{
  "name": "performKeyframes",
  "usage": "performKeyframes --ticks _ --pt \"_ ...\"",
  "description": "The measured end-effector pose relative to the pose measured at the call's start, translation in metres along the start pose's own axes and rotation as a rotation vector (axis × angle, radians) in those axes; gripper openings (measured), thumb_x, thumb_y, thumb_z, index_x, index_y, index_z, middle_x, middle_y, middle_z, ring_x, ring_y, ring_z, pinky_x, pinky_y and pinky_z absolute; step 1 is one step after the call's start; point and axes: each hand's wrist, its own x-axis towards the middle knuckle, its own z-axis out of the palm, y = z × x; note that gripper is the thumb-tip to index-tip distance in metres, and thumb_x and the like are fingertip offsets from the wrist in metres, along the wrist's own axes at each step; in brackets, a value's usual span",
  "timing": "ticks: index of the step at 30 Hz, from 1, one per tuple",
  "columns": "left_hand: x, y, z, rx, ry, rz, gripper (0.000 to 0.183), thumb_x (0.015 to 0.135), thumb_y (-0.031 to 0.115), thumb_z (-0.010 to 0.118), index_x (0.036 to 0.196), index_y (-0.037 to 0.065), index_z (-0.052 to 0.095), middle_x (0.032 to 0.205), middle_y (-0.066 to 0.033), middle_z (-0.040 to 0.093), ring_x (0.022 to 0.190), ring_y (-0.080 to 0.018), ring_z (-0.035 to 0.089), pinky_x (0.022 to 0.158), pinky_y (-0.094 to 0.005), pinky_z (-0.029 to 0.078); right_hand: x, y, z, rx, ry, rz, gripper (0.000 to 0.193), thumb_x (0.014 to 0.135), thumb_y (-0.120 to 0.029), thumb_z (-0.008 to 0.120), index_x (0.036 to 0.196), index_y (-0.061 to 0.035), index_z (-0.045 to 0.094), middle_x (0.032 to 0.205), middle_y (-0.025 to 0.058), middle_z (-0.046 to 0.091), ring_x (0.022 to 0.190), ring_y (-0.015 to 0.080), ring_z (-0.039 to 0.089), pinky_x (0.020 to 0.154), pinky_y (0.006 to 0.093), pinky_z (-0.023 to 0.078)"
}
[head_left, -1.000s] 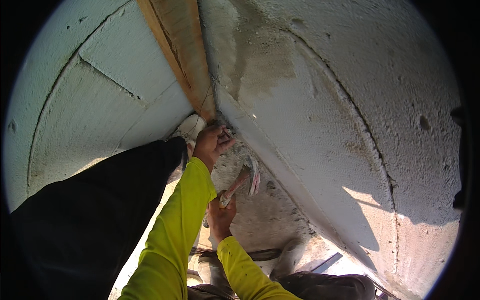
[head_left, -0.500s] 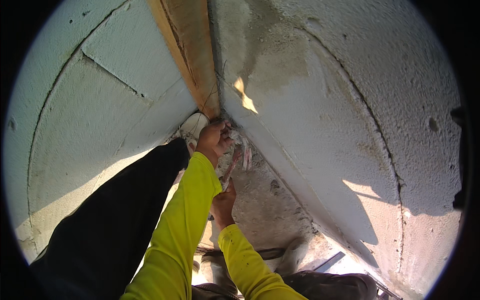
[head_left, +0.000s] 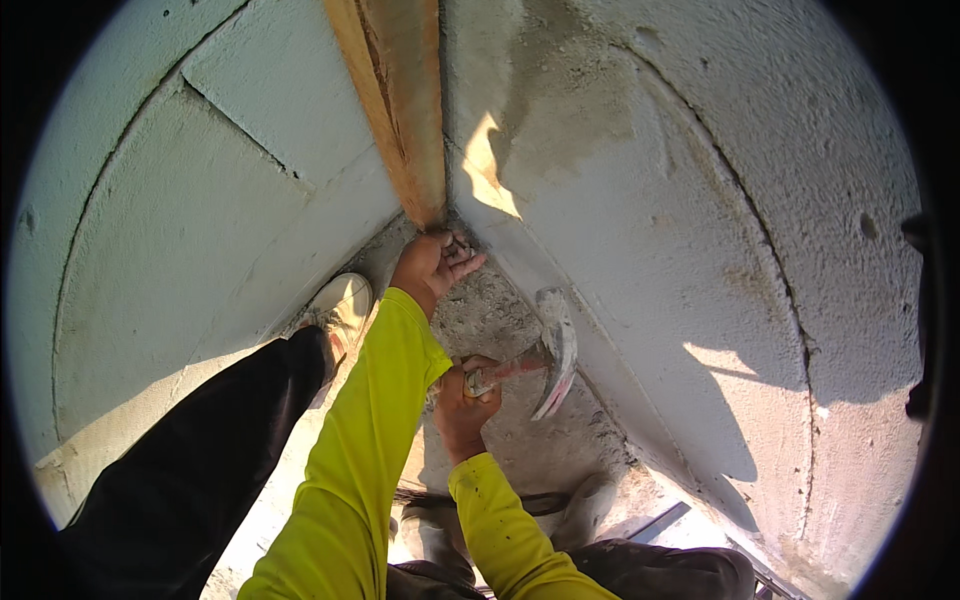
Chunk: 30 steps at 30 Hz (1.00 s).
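My right hand (head_left: 465, 408) is closed around the handle of a claw hammer (head_left: 558, 350), whose worn head, smeared with white, points to the right, close to the right wall. Farther off, my left hand (head_left: 435, 265) is at the foot of an upright wooden post (head_left: 405, 120) in the corner. Its fingers are bent together in a pinch, with one finger reaching to the right; whatever they hold is too small to make out. A gap separates the hammer head from my left hand. Both my arms wear yellow sleeves.
Rough grey walls, the left wall (head_left: 200, 220) and the right wall (head_left: 640, 250), meet behind the post. Gritty concrete floor (head_left: 500, 310) lies between them. A black-trousered leg (head_left: 210, 440) with a pale shoe (head_left: 345, 300) stands at left. A dark flat bar (head_left: 660, 522) lies at lower right.
The hammer has swung away from my left hand, toward me and to the right. The pale shoe has drawn back from the post. My left hand stays near the post's foot.
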Motion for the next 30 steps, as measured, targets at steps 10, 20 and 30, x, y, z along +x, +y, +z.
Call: performKeyframes --ticks 10,20,30 --pt "0.005 0.009 0.000 0.008 0.036 -0.034 0.012 0.102 0.011 0.047 0.097 0.006 0.056 0.082 -0.0058 0.055 0.069 -0.0210 0.056 0.093 -0.0557 0.057 0.008 -0.023 0.003 -0.140 0.000 0.305 0.009 0.092 0.005 0.061 0.095 -0.0028 0.058 0.078 0.0021 0.060 0.067 0.0102 0.056 0.060 0.0285 0.047" --pt "0.000 0.012 0.010 0.021 0.154 -0.057 0.018 0.103 0.012 0.045 0.091 0.005 0.057 0.082 -0.0056 0.054 0.067 -0.0209 0.054 0.089 -0.0517 0.059 0.009 -0.030 0.008 -0.259 -0.018 0.290 0.011 0.093 0.004 0.059 0.090 -0.0052 0.053 0.078 -0.0015 0.053 0.069 0.0051 0.050 0.063 0.0252 0.042" --pt "0.010 0.011 0.004 0.024 0.154 -0.051 0.013 0.102 0.012 0.047 0.096 0.007 0.058 0.082 -0.0053 0.057 0.069 -0.0204 0.055 0.088 -0.0491 0.058 0.010 -0.026 0.022 -0.237 -0.029 0.215 0.014 0.093 0.008 0.057 0.095 -0.0051 0.054 0.081 0.0002 0.058 0.066 0.0067 0.053 0.061 0.0287 0.047"
